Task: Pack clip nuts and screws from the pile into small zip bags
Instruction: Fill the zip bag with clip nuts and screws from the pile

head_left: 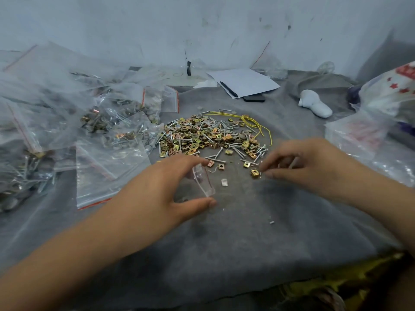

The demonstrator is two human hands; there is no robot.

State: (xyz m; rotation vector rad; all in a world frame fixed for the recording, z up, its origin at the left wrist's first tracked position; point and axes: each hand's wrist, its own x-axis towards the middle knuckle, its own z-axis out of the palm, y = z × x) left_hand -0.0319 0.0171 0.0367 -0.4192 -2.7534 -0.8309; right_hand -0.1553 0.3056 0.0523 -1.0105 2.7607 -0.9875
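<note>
Brass-toned clip nut (254, 173) at pile (211, 135) near edge, under right hand (298, 164) fingertips, pinch not closed | left hand (164, 187) gripped clear zip bag (203, 181), mouth toward pile | advised: keep mouth spread, drop nut deep.

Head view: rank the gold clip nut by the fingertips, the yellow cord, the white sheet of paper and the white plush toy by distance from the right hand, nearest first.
Measured from the right hand:
1. Gold clip nut, just left of the fingertips.
2. Yellow cord, at the pile's far edge.
3. White plush toy, beyond the hand, slightly right.
4. White sheet of paper, far back by the wall.
</note>
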